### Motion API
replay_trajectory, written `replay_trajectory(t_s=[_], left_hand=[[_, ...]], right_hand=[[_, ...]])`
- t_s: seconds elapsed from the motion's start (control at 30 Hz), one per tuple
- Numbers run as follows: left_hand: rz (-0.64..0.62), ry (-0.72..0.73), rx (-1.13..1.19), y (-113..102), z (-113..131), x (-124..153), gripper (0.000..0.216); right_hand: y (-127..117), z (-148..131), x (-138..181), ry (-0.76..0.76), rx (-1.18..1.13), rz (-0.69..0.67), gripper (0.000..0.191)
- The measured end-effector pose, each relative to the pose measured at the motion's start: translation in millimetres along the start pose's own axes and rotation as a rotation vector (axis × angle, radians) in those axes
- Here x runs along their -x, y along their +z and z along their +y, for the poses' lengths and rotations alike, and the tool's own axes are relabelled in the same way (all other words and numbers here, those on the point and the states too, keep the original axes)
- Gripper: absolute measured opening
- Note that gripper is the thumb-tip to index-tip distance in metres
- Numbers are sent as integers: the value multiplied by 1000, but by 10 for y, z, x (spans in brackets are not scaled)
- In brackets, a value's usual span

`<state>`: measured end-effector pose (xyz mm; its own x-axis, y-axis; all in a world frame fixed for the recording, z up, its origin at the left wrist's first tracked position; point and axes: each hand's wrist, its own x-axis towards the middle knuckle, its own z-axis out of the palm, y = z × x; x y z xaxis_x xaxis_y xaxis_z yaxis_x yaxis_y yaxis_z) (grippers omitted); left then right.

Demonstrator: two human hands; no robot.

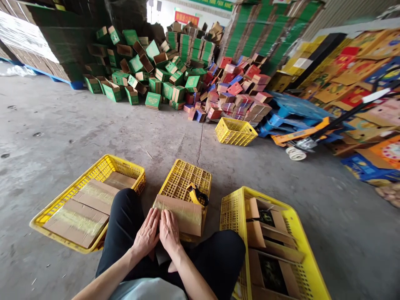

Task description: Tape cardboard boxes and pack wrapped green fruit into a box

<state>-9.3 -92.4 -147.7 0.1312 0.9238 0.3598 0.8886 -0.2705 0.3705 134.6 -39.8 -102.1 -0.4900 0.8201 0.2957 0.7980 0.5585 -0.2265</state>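
A cardboard box [186,214] with a strip of yellowish clear tape along its top lies on an upturned yellow crate [178,177] between my knees. My left hand [147,233] lies with its fingers stretched out against the box's left near end. Beside it, my right hand [169,230] rests flat on the near side of the same end, fingers also extended. Neither hand grasps anything visible; the surface beneath the palms is hidden. A yellow and black tape dispenser [198,195] sits on the crate just behind the box.
Taped boxes [79,218] fill a yellow crate [39,225] on my left. On my right, another crate [308,246] holds open-flapped boxes [283,223] with dark contents. Farther off are a yellow crate [236,132], heaped green boxes [153,100], blue pallets [287,110] and a pallet jack [300,141].
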Motion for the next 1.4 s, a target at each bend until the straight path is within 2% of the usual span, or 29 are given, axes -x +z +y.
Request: replay_trajectory(t_s=[0.17, 0.27, 0.4, 0.6, 0.77, 0.97, 1.17, 1.27, 1.4], left_hand=[[1, -44, 72, -5, -57, -9, 78], [40, -79, 68, 28, -47, 3, 76], [60, -97, 66, 57, -10, 14, 78], [45, -73, 69, 40, -2, -1, 79], [46, -71, 37, 46, 46, 19, 80], [47, -72, -14, -15, -1, -20, 62], [26, 44, 68, -38, -121, -295, 57], [12, 34, 27, -10, -136, -286, 57], [-23, -2, -66, 12, -123, -201, 59]], right_hand=[[-12, -34, -110, 56, 2, -13, 44], [-23, -3, -151, 39, 13, -17, 47], [-37, 23, -241, -3, 56, -93, 49], [-82, -37, -434, 43, 87, -141, 51], [-161, -17, -231, 7, -23, -99, 49], [-161, -52, 81, -5, -165, -31, 53], [-144, -43, -30, 8, -75, -23, 57], [-125, 65, 15, 17, -17, 4, 56], [-161, 348, 204, 116, 97, 43, 55]])
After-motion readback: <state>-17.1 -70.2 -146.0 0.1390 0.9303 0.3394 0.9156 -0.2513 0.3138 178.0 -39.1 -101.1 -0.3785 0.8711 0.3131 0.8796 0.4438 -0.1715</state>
